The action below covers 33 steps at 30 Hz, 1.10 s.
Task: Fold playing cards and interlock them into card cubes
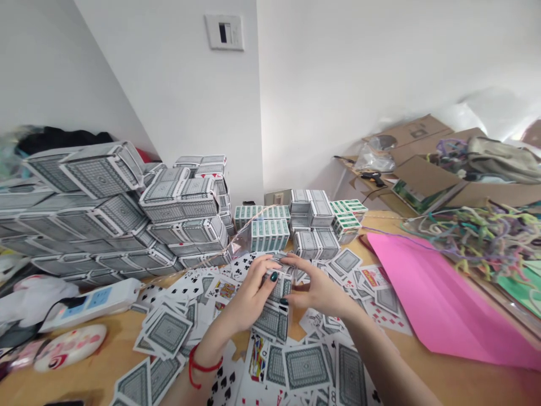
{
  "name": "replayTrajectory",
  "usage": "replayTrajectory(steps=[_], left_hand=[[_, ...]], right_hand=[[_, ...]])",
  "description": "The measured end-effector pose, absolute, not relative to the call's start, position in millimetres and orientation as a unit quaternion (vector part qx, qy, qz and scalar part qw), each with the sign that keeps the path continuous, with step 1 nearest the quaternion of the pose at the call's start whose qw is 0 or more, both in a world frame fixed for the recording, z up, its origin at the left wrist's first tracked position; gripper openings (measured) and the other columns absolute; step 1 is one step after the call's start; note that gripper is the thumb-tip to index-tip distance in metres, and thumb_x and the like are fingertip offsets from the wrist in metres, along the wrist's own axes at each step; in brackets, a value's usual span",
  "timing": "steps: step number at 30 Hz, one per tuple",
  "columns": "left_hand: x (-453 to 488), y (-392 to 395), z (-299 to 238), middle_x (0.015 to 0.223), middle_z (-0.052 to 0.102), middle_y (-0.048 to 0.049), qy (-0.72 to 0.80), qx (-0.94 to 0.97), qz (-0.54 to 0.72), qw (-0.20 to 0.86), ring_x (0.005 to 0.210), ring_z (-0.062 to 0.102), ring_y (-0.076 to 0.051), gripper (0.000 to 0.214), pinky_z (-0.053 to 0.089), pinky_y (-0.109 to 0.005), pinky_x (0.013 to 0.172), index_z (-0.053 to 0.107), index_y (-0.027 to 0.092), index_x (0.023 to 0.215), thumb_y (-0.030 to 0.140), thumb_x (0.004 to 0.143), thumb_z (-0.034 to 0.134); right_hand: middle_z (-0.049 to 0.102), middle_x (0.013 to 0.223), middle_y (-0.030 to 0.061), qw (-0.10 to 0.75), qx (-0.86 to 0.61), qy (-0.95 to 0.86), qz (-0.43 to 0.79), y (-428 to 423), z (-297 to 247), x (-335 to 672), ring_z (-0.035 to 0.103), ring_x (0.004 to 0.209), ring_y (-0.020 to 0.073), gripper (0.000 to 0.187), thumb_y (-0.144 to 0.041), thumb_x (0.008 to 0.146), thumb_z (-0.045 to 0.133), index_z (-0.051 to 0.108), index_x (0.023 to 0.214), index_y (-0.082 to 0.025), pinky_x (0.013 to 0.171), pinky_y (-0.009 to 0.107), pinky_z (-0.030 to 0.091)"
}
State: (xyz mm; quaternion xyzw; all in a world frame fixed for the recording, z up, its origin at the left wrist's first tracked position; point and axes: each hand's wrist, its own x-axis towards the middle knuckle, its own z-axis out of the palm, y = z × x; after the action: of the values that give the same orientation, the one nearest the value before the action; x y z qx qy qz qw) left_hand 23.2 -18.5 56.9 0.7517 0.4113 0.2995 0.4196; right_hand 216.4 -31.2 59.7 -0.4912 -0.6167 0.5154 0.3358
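A block folded from playing cards (271, 322) stands in the middle of the table, its sides showing grey-green patterned card backs. My left hand (253, 288) wraps over its upper left part, thumb pressed on the near face. From the right, my right hand (315, 288) grips the same block, with fingers on the top and thumb at its side. Loose playing cards (306, 366) lie around and below my hands, some face up, some face down. My fingers hide much of the block's top.
Stacked card blocks (101, 214) rise at the left, with more blocks (316, 242) behind my hands. Green-and-white card packs (270, 234) stand near the wall. A power strip (97, 301) lies left; a pink sheet (439, 299) and tangled coloured strands (486, 237) lie right.
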Motion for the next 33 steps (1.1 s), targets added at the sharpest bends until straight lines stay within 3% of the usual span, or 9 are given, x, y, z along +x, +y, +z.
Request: replayTrajectory(steps=[11,18,25,29,33], left_hand=[[25,-20,58,0.133,0.035,-0.0043,0.419,0.746,0.294,0.425,0.129,0.026,-0.019,0.023,0.022,-0.038,0.106,0.046,0.029,0.108,0.034,0.090,0.032],[26,-22,63,0.135,0.032,-0.0054,0.415,0.759,0.266,0.426,0.129,0.025,-0.021,0.024,0.023,-0.041,0.105,0.045,0.029,0.110,0.037,0.088,0.038],[30,-26,63,0.135,0.033,-0.0061,0.431,0.753,0.286,0.408,0.127,0.029,-0.027,0.033,0.026,-0.043,0.102,0.048,0.028,0.106,0.037,0.076,0.058],[29,-21,62,0.126,0.045,-0.0057,0.461,0.694,0.338,0.438,0.118,0.041,-0.025,0.028,0.033,-0.038,0.097,0.050,0.026,0.103,0.030,0.076,0.056],[29,-13,56,0.090,0.058,-0.0012,0.516,0.512,0.404,0.556,0.086,0.057,-0.019,0.024,0.044,-0.029,0.072,0.048,0.025,0.100,0.035,0.078,0.049]], right_hand=[[0.033,0.141,0.0051,0.345,-0.511,-0.598,0.513,-33,63,213,0.041,0.121,0.0292,0.066,-0.019,0.056,0.068,0.052,0.119,-0.029,0.076,0.031,0.050],[0.046,0.129,0.0041,0.356,-0.496,-0.589,0.529,-34,61,214,0.060,0.092,0.0228,0.062,-0.016,0.055,0.067,0.053,0.115,-0.027,0.070,0.031,0.051],[0.050,0.121,0.0061,0.377,-0.495,-0.638,0.453,-29,51,211,0.050,0.107,0.0257,0.063,-0.017,0.053,0.073,0.054,0.113,-0.025,0.084,0.036,0.046],[0.047,0.124,0.0064,0.376,-0.520,-0.639,0.424,-26,51,210,0.046,0.112,0.0266,0.065,-0.031,0.056,0.075,0.051,0.116,-0.026,0.082,0.036,0.048],[0.041,0.130,0.0086,0.392,-0.570,-0.581,0.429,-24,50,216,0.044,0.114,0.0265,0.067,-0.042,0.063,0.070,0.044,0.122,-0.026,0.075,0.034,0.052]])
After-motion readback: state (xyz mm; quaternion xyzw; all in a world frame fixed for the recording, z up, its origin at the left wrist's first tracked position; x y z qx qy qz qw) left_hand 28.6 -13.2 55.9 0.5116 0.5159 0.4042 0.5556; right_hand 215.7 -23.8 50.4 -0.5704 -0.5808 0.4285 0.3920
